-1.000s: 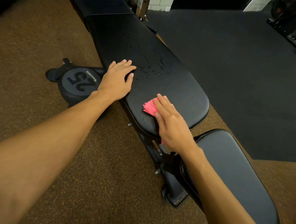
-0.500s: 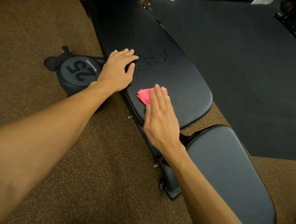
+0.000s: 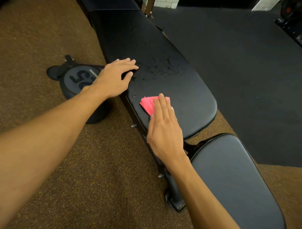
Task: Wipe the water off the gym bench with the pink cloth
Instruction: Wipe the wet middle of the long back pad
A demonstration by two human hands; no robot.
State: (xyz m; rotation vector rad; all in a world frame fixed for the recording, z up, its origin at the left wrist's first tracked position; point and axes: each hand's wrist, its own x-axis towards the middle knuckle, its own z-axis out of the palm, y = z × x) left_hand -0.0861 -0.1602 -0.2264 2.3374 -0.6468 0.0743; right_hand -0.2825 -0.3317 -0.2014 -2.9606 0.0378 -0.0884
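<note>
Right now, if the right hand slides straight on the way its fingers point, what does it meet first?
Probably the water drops on the gym bench: the right hand, flat on the pink cloth, points toward them, with nothing visible between.

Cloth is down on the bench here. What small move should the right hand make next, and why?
Probably slide the pink cloth forward, up the bench, into the water drops. The right hand presses the cloth flat with straight fingers near the pad's near end, while most drops lie further up, beside the left hand resting on the pad's edge.
</note>
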